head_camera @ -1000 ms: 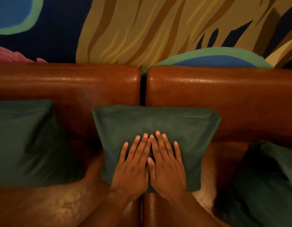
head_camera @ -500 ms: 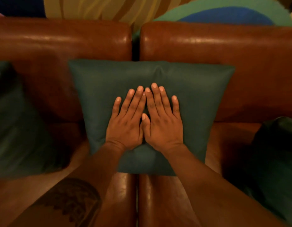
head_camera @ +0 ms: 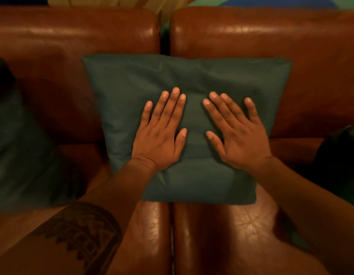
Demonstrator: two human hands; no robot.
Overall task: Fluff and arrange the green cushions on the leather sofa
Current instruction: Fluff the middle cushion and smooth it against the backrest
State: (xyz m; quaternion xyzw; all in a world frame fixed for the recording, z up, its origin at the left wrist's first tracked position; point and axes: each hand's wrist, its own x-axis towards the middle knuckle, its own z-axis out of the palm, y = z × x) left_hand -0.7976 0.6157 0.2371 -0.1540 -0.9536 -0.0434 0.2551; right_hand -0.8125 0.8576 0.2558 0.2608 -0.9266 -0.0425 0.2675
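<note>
While sofa [head_camera: 271, 46] holds cushion [head_camera: 192, 76], hands [head_camera: 194, 133] press.

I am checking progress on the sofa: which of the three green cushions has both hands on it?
The middle cushion, leaning across the gap between the two backrests. The left hand and right hand lie flat on it; the side cushions are untouched.
</note>
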